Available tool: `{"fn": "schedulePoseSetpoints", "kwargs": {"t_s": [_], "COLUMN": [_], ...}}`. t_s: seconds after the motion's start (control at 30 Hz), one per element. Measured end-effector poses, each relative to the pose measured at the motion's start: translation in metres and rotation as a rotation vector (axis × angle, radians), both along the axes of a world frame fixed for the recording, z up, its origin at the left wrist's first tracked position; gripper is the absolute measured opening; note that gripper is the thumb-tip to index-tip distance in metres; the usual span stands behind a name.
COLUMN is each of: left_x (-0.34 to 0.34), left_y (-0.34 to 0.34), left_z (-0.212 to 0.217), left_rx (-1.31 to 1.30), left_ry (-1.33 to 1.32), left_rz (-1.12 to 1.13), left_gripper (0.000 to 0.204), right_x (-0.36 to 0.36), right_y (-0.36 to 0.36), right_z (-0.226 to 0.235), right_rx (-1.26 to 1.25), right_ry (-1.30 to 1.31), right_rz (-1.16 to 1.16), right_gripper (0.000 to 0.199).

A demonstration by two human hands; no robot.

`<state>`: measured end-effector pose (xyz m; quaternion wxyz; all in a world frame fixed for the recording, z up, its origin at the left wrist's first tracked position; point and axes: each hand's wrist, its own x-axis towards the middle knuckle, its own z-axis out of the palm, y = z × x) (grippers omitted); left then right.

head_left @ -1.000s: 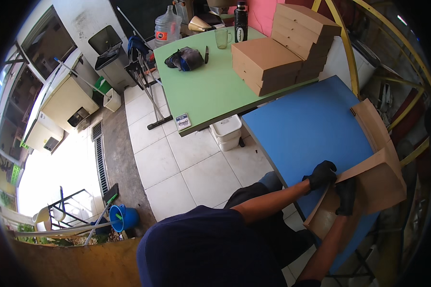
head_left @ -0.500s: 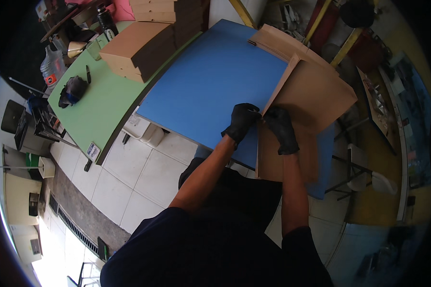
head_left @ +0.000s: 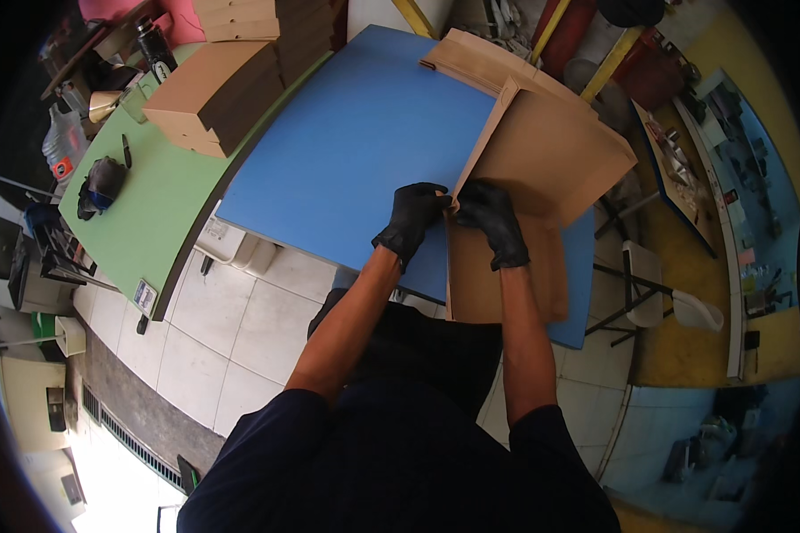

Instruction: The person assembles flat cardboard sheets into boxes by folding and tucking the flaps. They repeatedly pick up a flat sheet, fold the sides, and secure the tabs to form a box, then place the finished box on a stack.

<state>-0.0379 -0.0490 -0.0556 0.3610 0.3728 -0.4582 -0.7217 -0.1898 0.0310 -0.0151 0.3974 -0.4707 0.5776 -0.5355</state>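
Note:
A brown cardboard box (head_left: 542, 133), part folded with its lid panel raised, stands at the right of the blue table (head_left: 356, 142). My left hand (head_left: 415, 218), in a black glove, pinches the box's left edge from outside, near the fold between lid and base. From the inner side my right hand (head_left: 492, 218), gloved too, presses on the same corner, its fingers closed around the cardboard. The fingertips of both hands nearly meet there, and the small flap between them is partly hidden.
Behind the open box lie more flat cardboard pieces (head_left: 471, 64). On the green table (head_left: 164, 191) at the left are stacked brown boxes (head_left: 209, 93), a dark cloth bundle (head_left: 104, 184), a pen (head_left: 126, 151) and a black bottle (head_left: 156, 49). A white folding chair (head_left: 642, 280) stands at the right.
The whole view has shifted, so tables and box appear further left. Both hands stay at the same box corner, with the right hand's fingers slightly repositioned.

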Motion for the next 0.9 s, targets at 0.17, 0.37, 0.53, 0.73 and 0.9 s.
{"fn": "schedulePoseSetpoints", "kwargs": {"t_s": [0.17, 0.37, 0.53, 0.73, 0.9], "left_x": [-0.008, -0.015, -0.014, -0.014, -0.01], "left_y": [-0.006, -0.004, 0.001, 0.006, 0.009], "left_z": [-0.01, -0.019, -0.013, -0.005, -0.009], "left_rx": [0.024, 0.06, 0.155, 0.101, 0.092], "left_ry": [-0.083, -0.012, 0.108, 0.017, 0.004], "left_rz": [0.11, 0.226, 0.267, 0.297, 0.233], "left_gripper": [0.026, 0.022, 0.022, 0.029, 0.031], "right_x": [-0.001, 0.01, 0.026, 0.037, 0.024], "right_y": [-0.007, -0.01, -0.007, -0.006, 0.001], "right_z": [-0.005, -0.005, -0.001, 0.002, -0.001], "right_rx": [0.047, 0.025, 0.028, -0.008, 0.047], "right_ry": [-0.008, 0.134, 0.384, 0.31, 0.406], "right_rz": [-0.029, -0.037, -0.184, -0.234, -0.139], "right_gripper": [0.014, 0.016, 0.015, 0.013, 0.007]}}
